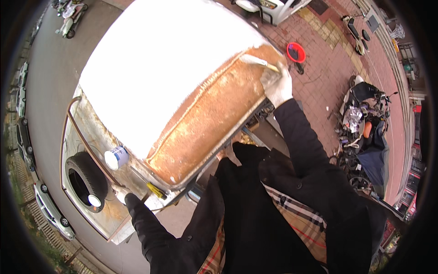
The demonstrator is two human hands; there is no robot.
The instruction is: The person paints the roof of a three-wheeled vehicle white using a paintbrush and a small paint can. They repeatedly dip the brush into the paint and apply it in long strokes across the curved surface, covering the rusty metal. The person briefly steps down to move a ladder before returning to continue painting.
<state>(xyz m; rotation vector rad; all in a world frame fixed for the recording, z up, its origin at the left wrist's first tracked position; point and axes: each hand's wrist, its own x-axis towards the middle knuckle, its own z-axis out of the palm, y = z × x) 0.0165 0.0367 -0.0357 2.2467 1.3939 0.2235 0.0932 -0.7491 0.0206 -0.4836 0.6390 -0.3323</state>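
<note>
So, right hand (281, 86) grips brush (255, 60) near roof edge (225, 140)

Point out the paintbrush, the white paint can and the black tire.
Paintbrush (259, 62): head view, on the brush's head.
White paint can (122, 156): head view, on its side wall.
Black tire (94, 176): head view, on its tread.

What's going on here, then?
A person's gloved right hand holds a paintbrush over a rusty brown strip of what looks like a vehicle roof; most of the surface is white. The left hand, also gloved, is at a bent brown rail, though its grip is hard to make out. A white can sits near a tyre.
</note>
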